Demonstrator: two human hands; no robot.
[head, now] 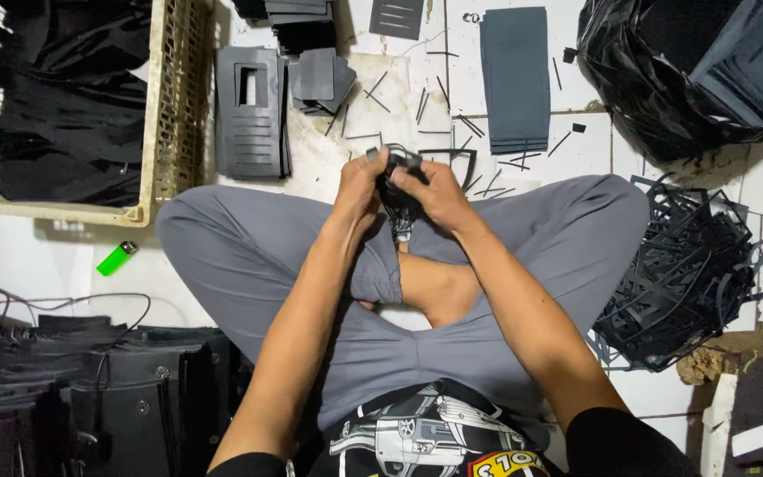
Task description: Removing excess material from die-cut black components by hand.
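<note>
Black piece, left hand, right hand gripping

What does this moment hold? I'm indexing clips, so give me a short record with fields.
setting: person sitting cross-legged on a white tiled floor
left hand: grips the black cut piece
right hand: grips the same piece from the other side
ahead: stack of dark sheets, loose black strips
person's left side: mesh crate, green lighter
person's right side: pile of black offcuts, black bag

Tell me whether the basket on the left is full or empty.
Full: the basket is heaped with black cut pieces reaching near its rim.
</note>
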